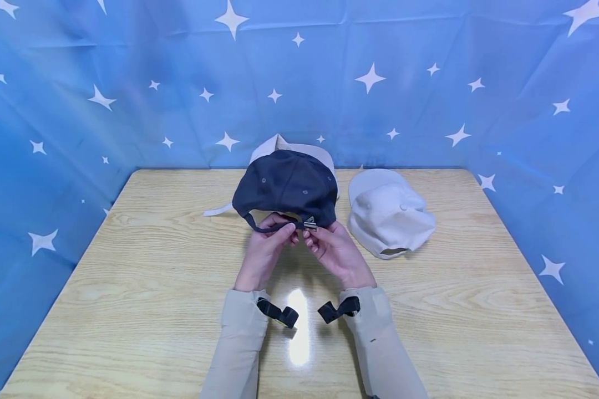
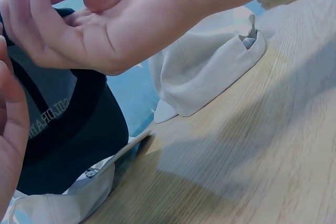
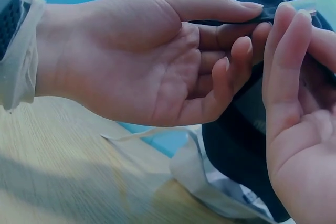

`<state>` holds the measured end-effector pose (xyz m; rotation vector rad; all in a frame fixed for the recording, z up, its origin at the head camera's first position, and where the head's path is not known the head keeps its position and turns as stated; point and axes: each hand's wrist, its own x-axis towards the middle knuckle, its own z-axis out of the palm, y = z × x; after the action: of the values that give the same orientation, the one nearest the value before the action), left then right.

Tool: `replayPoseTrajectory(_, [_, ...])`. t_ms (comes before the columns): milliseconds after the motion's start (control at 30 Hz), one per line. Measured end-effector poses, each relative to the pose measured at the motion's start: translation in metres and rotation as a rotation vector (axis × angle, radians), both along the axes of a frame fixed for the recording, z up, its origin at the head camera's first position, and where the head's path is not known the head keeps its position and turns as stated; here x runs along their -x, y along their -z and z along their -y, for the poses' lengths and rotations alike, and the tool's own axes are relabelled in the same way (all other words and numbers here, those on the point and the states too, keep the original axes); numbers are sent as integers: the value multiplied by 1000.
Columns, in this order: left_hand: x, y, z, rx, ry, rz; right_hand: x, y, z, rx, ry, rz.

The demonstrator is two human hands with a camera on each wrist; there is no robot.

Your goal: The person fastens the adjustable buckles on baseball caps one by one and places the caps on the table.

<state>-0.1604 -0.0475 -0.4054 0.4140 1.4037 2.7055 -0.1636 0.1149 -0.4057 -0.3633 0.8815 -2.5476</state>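
A navy baseball cap [image 1: 285, 180] is held up over the middle of the table, its back opening and strap [image 1: 262, 227] turned towards me. My left hand [image 1: 260, 256] pinches the strap between thumb and fingers; the right wrist view shows that left hand [image 3: 131, 61] from the palm side. At the metal buckle [image 1: 310, 224], my right hand [image 1: 343, 257] grips the strap's other end. The left wrist view has the right hand [image 2: 147, 22] across its top. Lettering shows faintly inside the navy cap [image 2: 105, 129]. Whether the strap end is through the buckle, I cannot tell.
Behind the navy cap lies a white cap [image 1: 309, 149], partly hidden by it. To the right, a light grey cap [image 1: 391, 208] rests on the wooden table [image 1: 145, 288]. A blue curtain with white stars [image 1: 279, 72] hangs along the table's back and sides.
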Motion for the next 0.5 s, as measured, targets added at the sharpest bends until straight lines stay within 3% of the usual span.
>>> replayPoseTrajectory(500, [-1,-1,-3,64,2,3,2,2,0,-65,-7,-74])
